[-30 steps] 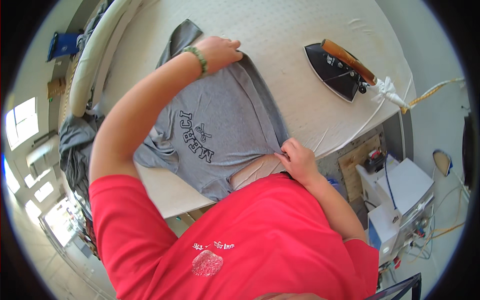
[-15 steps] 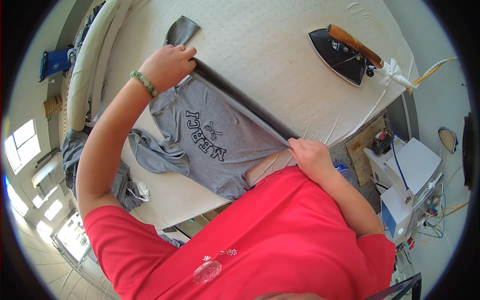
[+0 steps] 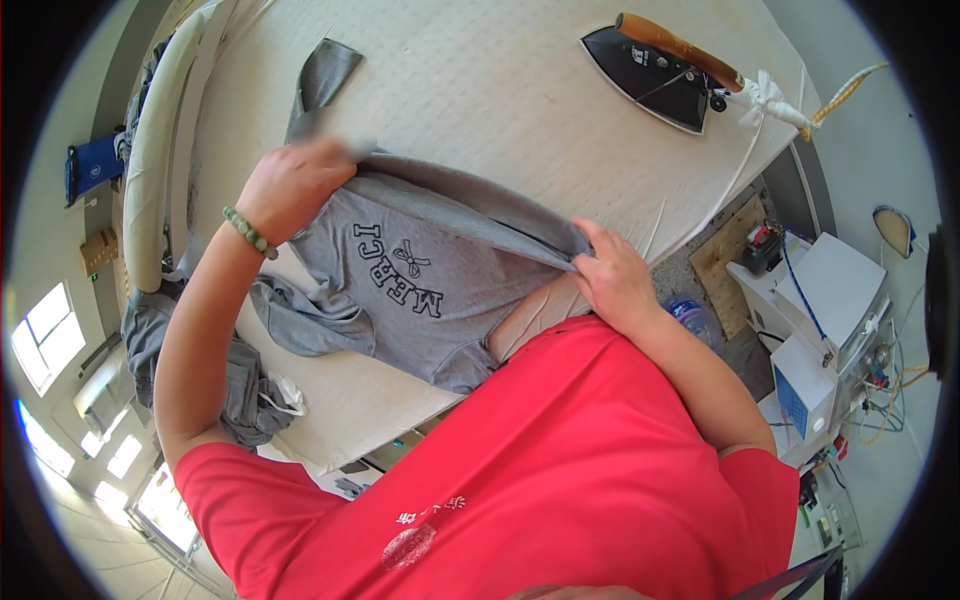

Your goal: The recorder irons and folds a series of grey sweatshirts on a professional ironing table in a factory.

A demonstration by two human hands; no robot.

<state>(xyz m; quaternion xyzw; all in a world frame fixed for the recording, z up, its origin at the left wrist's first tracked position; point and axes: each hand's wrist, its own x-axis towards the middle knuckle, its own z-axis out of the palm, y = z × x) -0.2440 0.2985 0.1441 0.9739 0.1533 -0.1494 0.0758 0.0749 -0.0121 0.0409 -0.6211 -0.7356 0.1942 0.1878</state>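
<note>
Your left hand (image 3: pixel 293 188), arm reaching forward, grips the shirt (image 3: pixel 455 265) by its edge; your right hand (image 3: pixel 616 278), elbow bent, pinches that edge nearer you.

head | left fisheye, worn on head | faces down at grey garment (image 3: pixel 465 265) | near, wide

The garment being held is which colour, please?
The garment is mottled grey, best seen in the head view.

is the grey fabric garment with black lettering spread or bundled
Mostly spread: the grey garment lies lettered side up, left hand and right hand holding its edge.
</note>
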